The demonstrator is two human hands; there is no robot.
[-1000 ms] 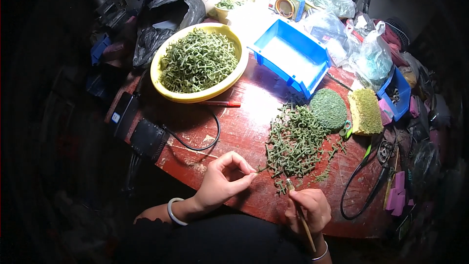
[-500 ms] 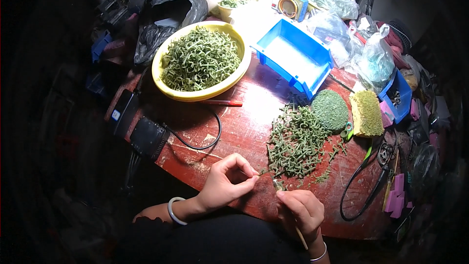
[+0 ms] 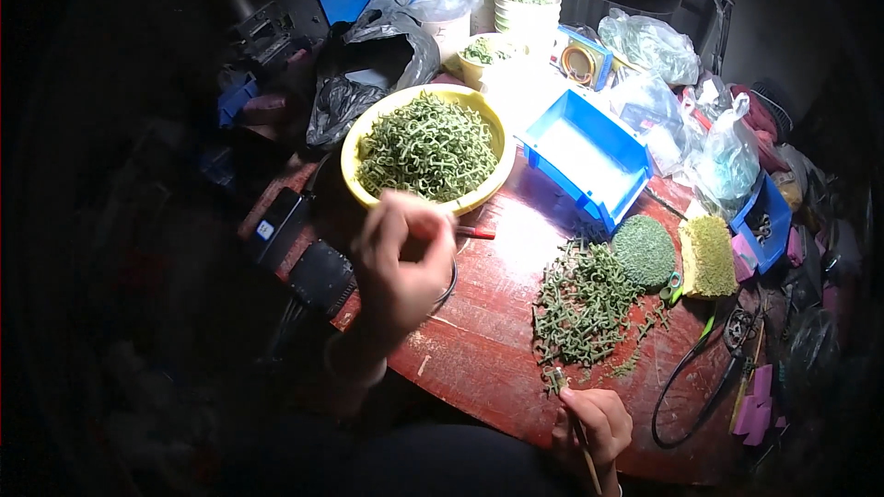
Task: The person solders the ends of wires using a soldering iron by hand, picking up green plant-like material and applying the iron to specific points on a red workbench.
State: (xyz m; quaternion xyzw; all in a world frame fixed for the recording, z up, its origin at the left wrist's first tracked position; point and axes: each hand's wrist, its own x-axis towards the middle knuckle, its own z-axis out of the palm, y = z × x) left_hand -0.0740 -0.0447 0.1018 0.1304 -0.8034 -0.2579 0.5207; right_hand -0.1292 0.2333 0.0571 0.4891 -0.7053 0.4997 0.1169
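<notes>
My left hand (image 3: 405,262), blurred by motion, is raised in front of the yellow bowl (image 3: 353,170). Its thumb and fingers curl together in a pinch; whatever lies between them is too smeared to make out. The bowl is heaped with small curled green pieces (image 3: 428,147). At the front edge of the table, my right hand (image 3: 597,423) grips a thin wooden-handled tool (image 3: 582,446) with a shiny metal end. That end sits just below a loose pile of short green pieces (image 3: 582,308). A round green textured pad (image 3: 643,250) touches the pile's far right side.
Behind the pile stands a blue plastic bin (image 3: 589,152). A yellow sponge (image 3: 707,258) with green crumbs lies right of the pad, near a black strap loop (image 3: 658,419) and pink foam pieces (image 3: 757,405). Plastic bags (image 3: 727,166) crowd the right; white tubs (image 3: 527,14) stand at the back.
My left hand has left the spot beside the tool's tip and moved up and left toward the bowl. My right hand keeps its tool low by the pile. The whole view has shifted.
</notes>
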